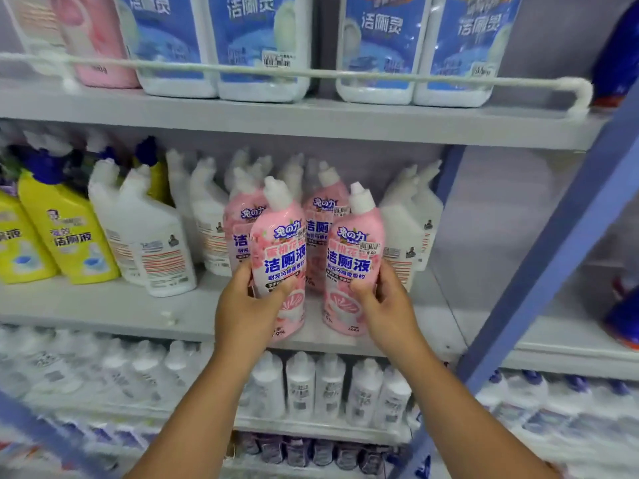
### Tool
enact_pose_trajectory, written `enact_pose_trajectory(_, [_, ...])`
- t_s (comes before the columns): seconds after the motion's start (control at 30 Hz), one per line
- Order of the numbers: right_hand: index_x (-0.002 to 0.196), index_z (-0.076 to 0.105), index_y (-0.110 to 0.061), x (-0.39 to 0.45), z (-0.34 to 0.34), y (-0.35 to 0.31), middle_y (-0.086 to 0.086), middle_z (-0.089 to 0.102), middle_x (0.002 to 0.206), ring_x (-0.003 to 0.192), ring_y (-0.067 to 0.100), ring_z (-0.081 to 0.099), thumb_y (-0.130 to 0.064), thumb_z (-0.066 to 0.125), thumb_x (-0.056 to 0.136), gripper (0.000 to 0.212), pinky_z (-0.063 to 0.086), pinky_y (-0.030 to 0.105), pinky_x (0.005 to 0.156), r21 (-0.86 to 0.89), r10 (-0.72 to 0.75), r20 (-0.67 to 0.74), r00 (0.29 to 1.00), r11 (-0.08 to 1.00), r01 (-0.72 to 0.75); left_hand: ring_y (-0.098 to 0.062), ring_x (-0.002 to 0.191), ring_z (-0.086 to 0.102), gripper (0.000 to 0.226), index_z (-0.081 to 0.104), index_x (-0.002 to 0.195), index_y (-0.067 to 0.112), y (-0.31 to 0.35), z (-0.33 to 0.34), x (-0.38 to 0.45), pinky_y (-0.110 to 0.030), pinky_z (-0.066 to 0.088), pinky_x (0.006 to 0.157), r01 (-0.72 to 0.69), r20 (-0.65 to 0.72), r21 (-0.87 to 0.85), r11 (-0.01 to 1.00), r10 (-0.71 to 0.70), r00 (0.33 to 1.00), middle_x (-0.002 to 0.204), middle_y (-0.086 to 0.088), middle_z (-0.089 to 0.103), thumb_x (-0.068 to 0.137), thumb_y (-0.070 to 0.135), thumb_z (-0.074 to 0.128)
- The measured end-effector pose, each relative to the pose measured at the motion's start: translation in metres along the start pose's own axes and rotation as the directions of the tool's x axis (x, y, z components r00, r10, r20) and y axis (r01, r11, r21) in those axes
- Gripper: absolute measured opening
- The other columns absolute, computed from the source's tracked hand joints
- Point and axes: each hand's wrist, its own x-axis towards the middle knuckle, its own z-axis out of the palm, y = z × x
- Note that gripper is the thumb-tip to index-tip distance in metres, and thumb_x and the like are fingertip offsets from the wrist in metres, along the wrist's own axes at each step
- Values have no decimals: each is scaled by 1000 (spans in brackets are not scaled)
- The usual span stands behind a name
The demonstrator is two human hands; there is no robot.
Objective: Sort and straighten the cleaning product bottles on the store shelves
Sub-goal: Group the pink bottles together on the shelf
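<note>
Head view: two pink bottles at the middle shelf's (103, 312) front edge are gripped, the left pink bottle (278, 257) by the left hand (247, 305), the right pink bottle (352, 267) by the right hand (387, 305). Two more pink bottles (326, 216) at 12 o'clock are half hidden. The lower shelves are blurred.
</note>
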Motion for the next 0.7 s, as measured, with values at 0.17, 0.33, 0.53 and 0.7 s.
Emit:
enact_pose_trajectory(0.17, [130,57,-37,18,2,2,-19,61,126,119,9,62,-25,64,97,36,55,45,101,-119,44,29,999,992,-40,12,83,67,38,65,113,41,-14,10,15,-24,53,73,12,3,-2,1000,-12,1000,99,23,74,80,35,84])
enact_pose_trajectory(0.33, [125,58,-42,24,5,0,-16,60,125,114,2,61,-25,67,95,36,56,35,97,-143,30,-22,999,989,-33,7,91,66,44,59,119,42,-20,15,24,-28,54,77,-7,27,38,999,6,1000,102,27,71,81,42,83])
enact_pose_trajectory(0.53, [122,64,-35,20,-2,-6,-12,71,119,106,-1,67,-27,74,90,35,58,26,89,-63,83,-42,996,994,-86,0,96,68,37,63,116,37,-18,15,30,-31,57,80,10,82,30,1000,-13,997,103,23,72,84,36,81])
enact_pose_trajectory(0.7, [139,55,-31,-9,-23,-5,-10,55,138,119,-2,57,-37,77,89,54,52,8,84,-61,120,-89,989,990,-126,-8,111,61,58,53,133,42,-17,11,-15,-35,50,91,-24,-104,74,997,32,994,129,15,56,82,43,81])
